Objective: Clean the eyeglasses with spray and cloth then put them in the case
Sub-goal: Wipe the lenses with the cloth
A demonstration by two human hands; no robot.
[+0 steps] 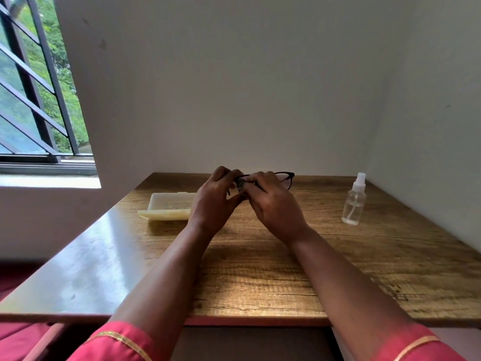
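Observation:
Black-framed eyeglasses (285,177) are held above the far middle of the wooden table (260,269). My left hand (217,198) grips their left end. My right hand (273,201) pinches a small dark cloth (241,184) against the left lens; the cloth is mostly hidden by my fingers. Only the right lens and rim show past my right hand. A cream eyeglass case (169,204) lies open on the table just left of my left hand. A clear spray bottle (354,200) with a white nozzle stands upright to the right.
A white wall runs behind the table and another along its right side, close to the bottle. A barred window (39,100) is at the far left. The table's near edge (260,321) lies under my forearms.

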